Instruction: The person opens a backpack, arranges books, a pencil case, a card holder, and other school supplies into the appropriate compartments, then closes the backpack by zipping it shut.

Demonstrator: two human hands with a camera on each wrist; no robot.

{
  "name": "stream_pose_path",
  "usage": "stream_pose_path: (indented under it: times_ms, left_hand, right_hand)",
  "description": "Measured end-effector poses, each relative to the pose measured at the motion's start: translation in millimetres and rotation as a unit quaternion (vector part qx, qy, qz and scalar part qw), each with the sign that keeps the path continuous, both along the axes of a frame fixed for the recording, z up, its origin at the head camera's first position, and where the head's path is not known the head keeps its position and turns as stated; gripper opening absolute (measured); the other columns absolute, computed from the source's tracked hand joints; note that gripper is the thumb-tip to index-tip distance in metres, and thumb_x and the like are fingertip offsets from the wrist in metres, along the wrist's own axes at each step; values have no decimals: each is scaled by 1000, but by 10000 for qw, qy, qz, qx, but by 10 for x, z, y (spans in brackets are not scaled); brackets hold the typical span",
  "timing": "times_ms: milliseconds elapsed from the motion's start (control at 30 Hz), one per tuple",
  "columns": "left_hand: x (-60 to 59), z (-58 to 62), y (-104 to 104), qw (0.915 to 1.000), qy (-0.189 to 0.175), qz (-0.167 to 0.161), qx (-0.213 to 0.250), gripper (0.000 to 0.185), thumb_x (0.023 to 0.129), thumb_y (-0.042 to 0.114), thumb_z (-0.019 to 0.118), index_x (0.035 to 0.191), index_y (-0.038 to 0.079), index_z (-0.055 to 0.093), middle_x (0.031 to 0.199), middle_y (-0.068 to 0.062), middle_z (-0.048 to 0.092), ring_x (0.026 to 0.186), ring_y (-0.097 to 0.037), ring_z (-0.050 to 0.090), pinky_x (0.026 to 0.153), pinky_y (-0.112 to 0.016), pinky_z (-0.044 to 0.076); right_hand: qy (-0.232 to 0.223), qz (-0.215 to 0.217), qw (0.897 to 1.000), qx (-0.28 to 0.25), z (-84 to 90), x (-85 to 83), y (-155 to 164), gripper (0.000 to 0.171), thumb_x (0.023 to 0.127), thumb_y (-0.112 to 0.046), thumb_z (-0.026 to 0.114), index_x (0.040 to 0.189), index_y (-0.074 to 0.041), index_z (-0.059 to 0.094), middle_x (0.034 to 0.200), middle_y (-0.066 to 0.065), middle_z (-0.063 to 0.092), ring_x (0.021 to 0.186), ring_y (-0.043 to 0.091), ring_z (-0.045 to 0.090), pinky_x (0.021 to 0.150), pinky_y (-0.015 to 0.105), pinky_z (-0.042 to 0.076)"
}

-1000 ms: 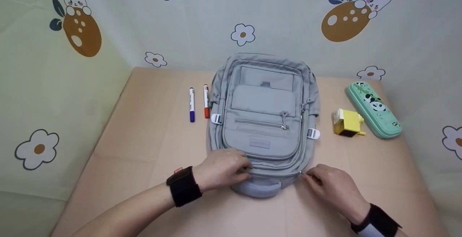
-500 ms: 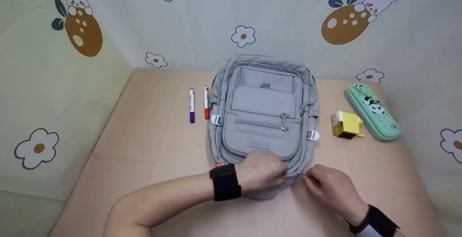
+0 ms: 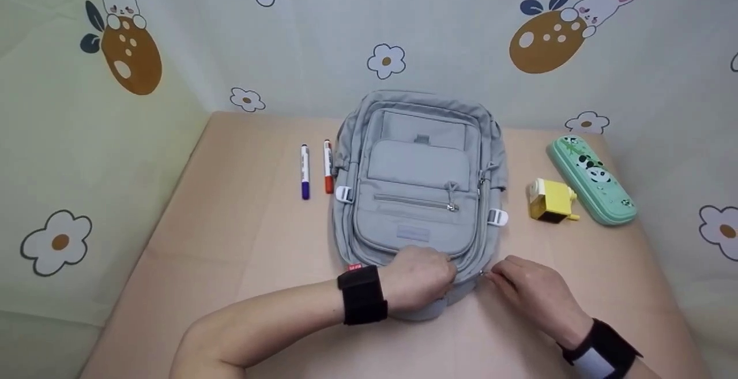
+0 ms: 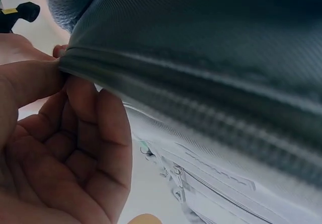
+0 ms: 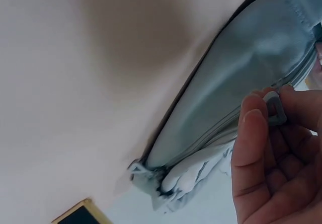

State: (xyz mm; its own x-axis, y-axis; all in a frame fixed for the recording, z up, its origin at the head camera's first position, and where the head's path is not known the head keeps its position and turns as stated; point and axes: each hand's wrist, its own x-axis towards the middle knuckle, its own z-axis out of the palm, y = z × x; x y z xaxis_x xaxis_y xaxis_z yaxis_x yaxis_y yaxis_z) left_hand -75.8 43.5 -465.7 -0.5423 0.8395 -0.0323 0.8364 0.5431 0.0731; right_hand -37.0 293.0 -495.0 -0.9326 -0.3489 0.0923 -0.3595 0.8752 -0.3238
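A grey backpack point(image 3: 419, 162) lies front up on the table, its top handle end toward me. My left hand point(image 3: 420, 278) pinches the fabric edge along the zipper point(image 4: 216, 110) between thumb and fingers, as the left wrist view shows close up. At the bag's lower right corner my right hand point(image 3: 533, 292) pinches a zipper pull point(image 5: 275, 108), a grey loop that shows between thumb and fingertips in the right wrist view. Most of the carry handle is hidden behind my left hand and wrist.
Left of the bag lie a blue marker point(image 3: 305, 172) and a red marker point(image 3: 328, 167). On the right stands a yellow pencil sharpener point(image 3: 551, 201) beside a green panda pencil case point(image 3: 592, 180). Patterned cloth walls point(image 3: 323, 38) enclose the table point(image 3: 230, 211) at the back and sides.
My left hand has moved right along the bag's zipper edge, closer to my right hand, and its fingers have closed on the fabric. My right hand stays at the corner, nearly still.
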Motion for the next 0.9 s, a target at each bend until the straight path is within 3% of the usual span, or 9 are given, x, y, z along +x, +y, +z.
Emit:
stream_pose_path:
  times_ms: [233, 533, 767, 900]
  left_hand:
    - [-10, 1, -5, 9987, -492, 120, 104, 18, 95, 28, 70, 80, 19, 65, 71, 8, 61, 62, -11, 57, 49, -28, 47]
    - [-51, 60, -1, 9964, -745, 302, 267, 24, 95, 25, 66, 73, 21, 59, 62, 10, 52, 55, -11, 51, 48, -30, 43]
    - [-159, 190, 225, 9956, -844, 401, 11, 32, 97, 35, 65, 70, 20, 54, 61, 8, 50, 55, -13, 50, 47, -32, 41]
    - [-224, 242, 409, 9966, -658, 484, -96, 36, 97, 41, 64, 69, 20, 54, 62, 8, 53, 55, -13, 52, 46, -33, 42]
  right_hand:
    - [283, -413, 9986, -140, -114, -255, 254, 6, 94, -14, 75, 90, -18, 74, 81, -8, 63, 75, 11, 65, 67, 37, 55]
    - [223, -450, 9983, -279, -115, -343, 262, 6, 94, -17, 75, 90, -20, 74, 81, -9, 63, 75, 11, 64, 68, 37, 55]
    - [577, -372, 9972, -288, -111, -342, 268, 8, 92, -15, 78, 89, -22, 74, 80, -11, 64, 74, 9, 63, 66, 35, 54]
    - [876, -296, 9951, -342, -82, -324, 270, 11, 89, -12, 80, 90, -22, 75, 81, -11, 64, 75, 8, 62, 66, 34, 53]
